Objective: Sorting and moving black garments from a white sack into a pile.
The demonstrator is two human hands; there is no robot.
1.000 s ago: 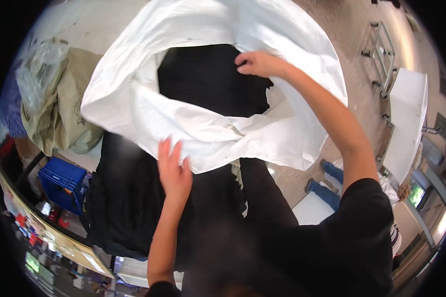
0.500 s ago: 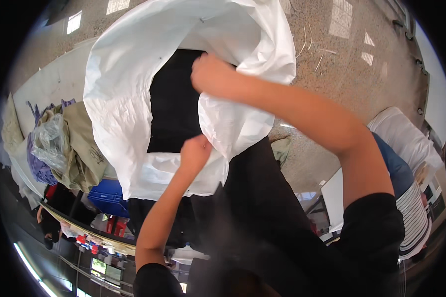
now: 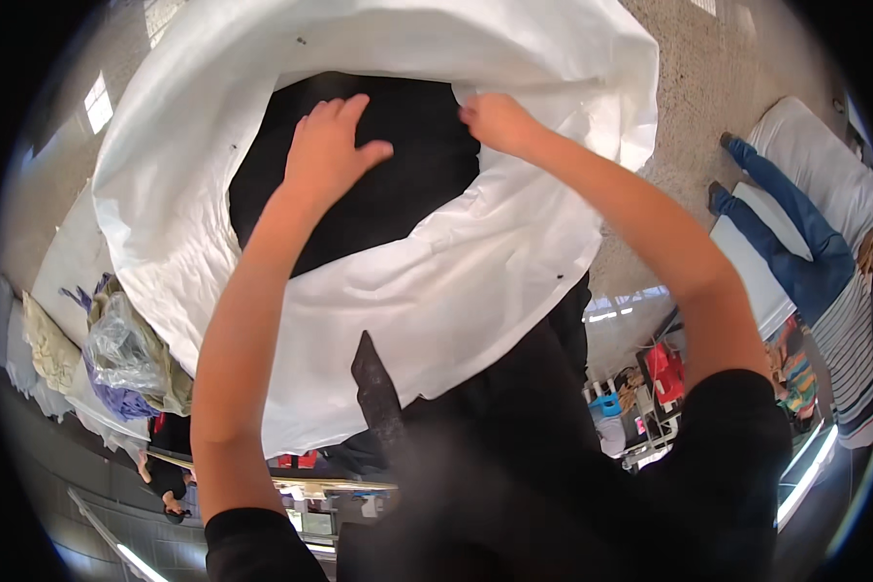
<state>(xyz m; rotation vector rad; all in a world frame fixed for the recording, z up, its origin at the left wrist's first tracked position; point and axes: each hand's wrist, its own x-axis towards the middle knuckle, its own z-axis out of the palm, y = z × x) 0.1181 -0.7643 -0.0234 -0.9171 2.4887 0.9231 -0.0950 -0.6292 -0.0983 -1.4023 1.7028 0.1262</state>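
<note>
A big white sack (image 3: 388, 325) lies open in front of me, its mouth wide and its wall folded outward. Black fabric (image 3: 412, 184) fills the opening. Over that fabric my left hand (image 3: 328, 150) is open, thumb apart from the fingers, palm down; whether it presses on the cloth I cannot tell. At the right side of the mouth my right hand (image 3: 500, 121) is closed, its fingertips pinching the sack's edge where white meets black.
On the left, a clear plastic bag (image 3: 124, 335) lies on olive and purple cloth. A person in blue jeans (image 3: 795, 228) and a striped top is on the right beside a white bundle (image 3: 824, 145). A red item (image 3: 662, 371) stands behind on the right.
The sack's mouth is wider, showing more black fabric. My left hand has moved up from the near rim and opened over the cloth. My right hand has shifted right to the sack's edge.
</note>
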